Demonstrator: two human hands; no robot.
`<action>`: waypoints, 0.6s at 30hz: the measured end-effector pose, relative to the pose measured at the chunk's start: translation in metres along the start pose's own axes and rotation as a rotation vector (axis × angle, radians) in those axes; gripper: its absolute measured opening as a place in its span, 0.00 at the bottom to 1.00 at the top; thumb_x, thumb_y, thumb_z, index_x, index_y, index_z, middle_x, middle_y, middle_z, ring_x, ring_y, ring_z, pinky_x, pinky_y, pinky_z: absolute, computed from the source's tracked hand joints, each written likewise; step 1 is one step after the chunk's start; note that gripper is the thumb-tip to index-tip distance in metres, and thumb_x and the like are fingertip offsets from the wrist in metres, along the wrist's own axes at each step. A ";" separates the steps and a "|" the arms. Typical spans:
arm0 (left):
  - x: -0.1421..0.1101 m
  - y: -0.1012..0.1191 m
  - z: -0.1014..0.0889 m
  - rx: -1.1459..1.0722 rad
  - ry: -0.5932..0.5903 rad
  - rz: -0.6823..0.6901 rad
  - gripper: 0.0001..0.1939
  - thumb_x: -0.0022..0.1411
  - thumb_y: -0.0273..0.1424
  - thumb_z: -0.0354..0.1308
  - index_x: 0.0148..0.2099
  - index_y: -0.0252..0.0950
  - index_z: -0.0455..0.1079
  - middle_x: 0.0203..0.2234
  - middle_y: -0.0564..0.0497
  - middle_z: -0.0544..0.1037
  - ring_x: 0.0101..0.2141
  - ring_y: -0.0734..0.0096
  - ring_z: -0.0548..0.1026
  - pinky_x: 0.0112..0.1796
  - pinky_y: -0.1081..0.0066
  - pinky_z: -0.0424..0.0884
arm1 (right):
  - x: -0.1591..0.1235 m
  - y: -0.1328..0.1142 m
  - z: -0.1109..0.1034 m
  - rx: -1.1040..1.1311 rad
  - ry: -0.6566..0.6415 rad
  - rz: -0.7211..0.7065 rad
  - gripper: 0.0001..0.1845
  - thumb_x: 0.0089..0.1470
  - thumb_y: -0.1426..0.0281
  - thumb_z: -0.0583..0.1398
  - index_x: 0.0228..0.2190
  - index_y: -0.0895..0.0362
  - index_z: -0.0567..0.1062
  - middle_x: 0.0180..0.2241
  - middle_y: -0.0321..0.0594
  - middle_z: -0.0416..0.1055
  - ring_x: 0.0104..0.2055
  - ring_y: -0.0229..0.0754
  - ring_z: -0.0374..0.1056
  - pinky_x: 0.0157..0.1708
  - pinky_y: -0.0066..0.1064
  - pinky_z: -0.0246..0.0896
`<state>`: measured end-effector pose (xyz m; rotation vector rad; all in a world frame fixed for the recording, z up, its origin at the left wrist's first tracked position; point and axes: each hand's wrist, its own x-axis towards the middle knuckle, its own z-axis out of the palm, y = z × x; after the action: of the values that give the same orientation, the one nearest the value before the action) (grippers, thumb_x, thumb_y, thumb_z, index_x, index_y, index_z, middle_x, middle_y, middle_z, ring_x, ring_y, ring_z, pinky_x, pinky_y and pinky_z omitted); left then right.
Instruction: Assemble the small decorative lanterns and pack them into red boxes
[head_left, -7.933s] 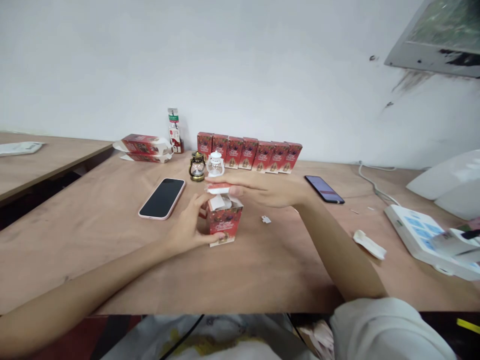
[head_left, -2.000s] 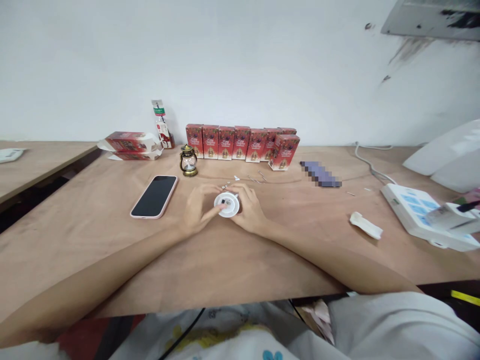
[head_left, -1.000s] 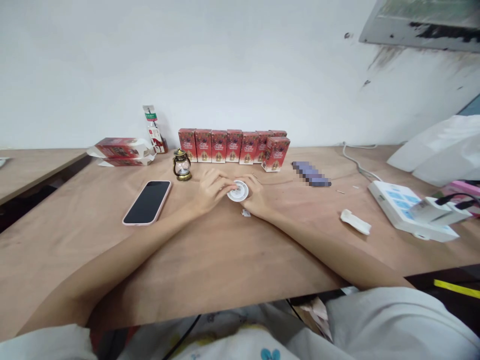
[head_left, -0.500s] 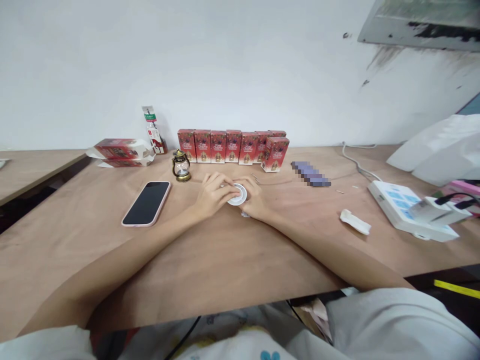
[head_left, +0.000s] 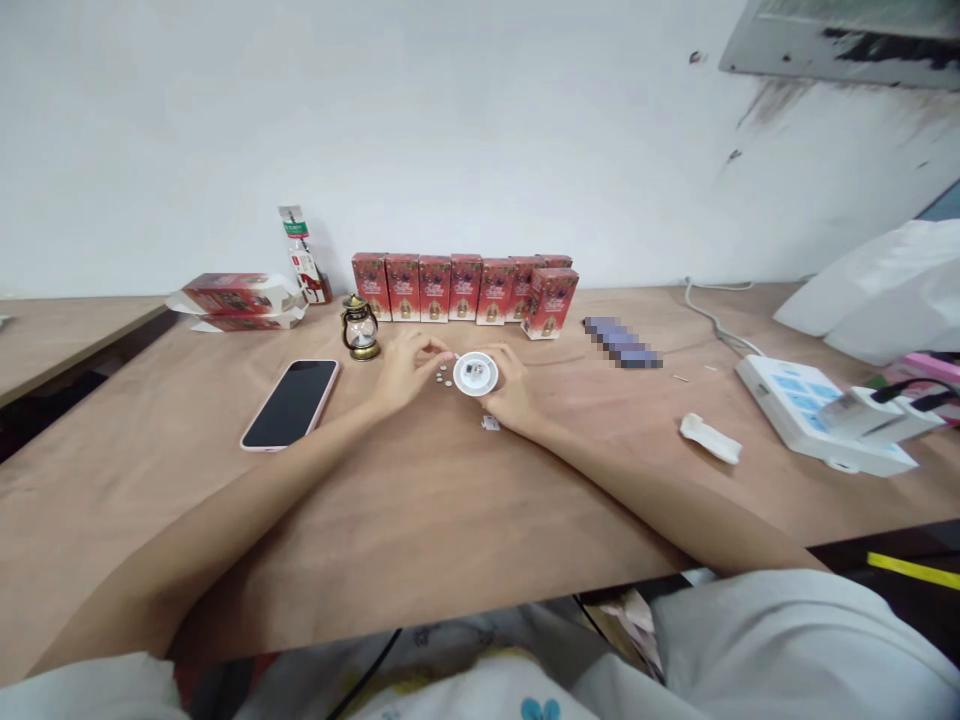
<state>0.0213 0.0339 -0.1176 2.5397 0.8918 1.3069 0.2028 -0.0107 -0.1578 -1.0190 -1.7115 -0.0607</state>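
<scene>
My right hand grips a white round base, its recessed underside turned up toward me. Small metal contacts show in the recess. Thumb and forefinger of my left hand are pinched together just left of the base; whatever is between them is too small to make out. Several small silvery discs, like button cells, lie on the table below those fingertips. A small whitish piece rests under my right wrist. Left of my left hand stands a bronze-coloured miniature lantern with a clear body.
A row of red printed boxes lines the wall. Flattened red cartons and a small bottle stand back left. A phone lies left; a blurred purple item, white scrap and power strip lie right.
My left fingers have moved left, off the white base, uncovering its recess with the contacts. The discs on the table and the whitish piece now show more plainly.
</scene>
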 end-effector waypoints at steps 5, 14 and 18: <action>-0.006 -0.017 0.003 0.249 -0.429 0.012 0.10 0.64 0.34 0.54 0.41 0.38 0.75 0.38 0.47 0.77 0.42 0.61 0.73 0.41 0.62 0.65 | 0.000 -0.001 0.000 -0.004 -0.021 -0.032 0.14 0.46 0.73 0.60 0.38 0.53 0.71 0.40 0.43 0.71 0.45 0.49 0.68 0.45 0.42 0.65; -0.008 -0.014 0.001 0.419 -0.295 0.048 0.12 0.66 0.33 0.50 0.39 0.35 0.73 0.36 0.45 0.74 0.39 0.61 0.70 0.39 0.63 0.62 | 0.000 0.000 0.001 0.044 0.020 -0.072 0.15 0.44 0.75 0.60 0.37 0.53 0.72 0.39 0.43 0.71 0.44 0.49 0.68 0.44 0.42 0.65; 0.001 -0.001 -0.010 0.294 0.050 0.139 0.14 0.68 0.36 0.47 0.38 0.34 0.70 0.34 0.46 0.72 0.37 0.64 0.68 0.37 0.65 0.63 | 0.000 0.000 0.000 0.031 -0.001 -0.059 0.16 0.43 0.76 0.59 0.37 0.52 0.72 0.39 0.42 0.71 0.44 0.49 0.68 0.44 0.43 0.65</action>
<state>0.0134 0.0341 -0.1115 2.8497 0.9995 1.3738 0.2024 -0.0106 -0.1576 -0.9456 -1.7383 -0.0712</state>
